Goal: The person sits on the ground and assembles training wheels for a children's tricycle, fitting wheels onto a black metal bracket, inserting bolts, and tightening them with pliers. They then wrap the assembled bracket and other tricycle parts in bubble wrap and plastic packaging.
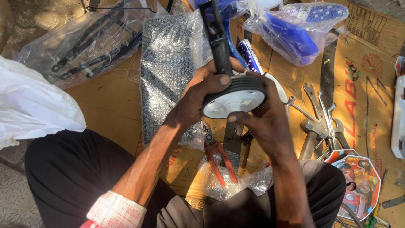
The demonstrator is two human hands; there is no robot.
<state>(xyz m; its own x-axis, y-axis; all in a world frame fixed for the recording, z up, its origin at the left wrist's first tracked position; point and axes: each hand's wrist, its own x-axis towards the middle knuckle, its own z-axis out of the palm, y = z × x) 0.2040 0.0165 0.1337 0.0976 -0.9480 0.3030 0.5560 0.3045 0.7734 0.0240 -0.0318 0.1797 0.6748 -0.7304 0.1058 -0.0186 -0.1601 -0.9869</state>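
Both hands closed on one small training wheel (234, 100) – black tyre, white hub – held up over the lap, hub face toward the camera. Left hand (198, 95) wraps the tyre's left side, thumb laid over the top of the tread. Right hand (263, 118) cups the right and lower edge, fingers curled under the rim. A black bracket arm (217, 40) runs up from the wheel away from the camera; can't tell how it's fixed to the hub.

Below the wheel, on the cardboard sheet (114, 105): red-handled pliers (217, 158) lying partly on a crumpled clear plastic bag (249, 181); what's inside that bag isn't readable.

Right of the hands – a heap of spanners and wrenches (322, 122), touching and overlapping each other. Near the right knee, a colourful cartoon-printed plate (360, 179).

Left: white plastic sack (33, 105), contents hidden.

Further out: bubble-wrapped flat part (168, 67) just behind the left hand. Clear bag (84, 42) top left holds black metal rods and stays. Clear bag (291, 33) top right holds blue parts.
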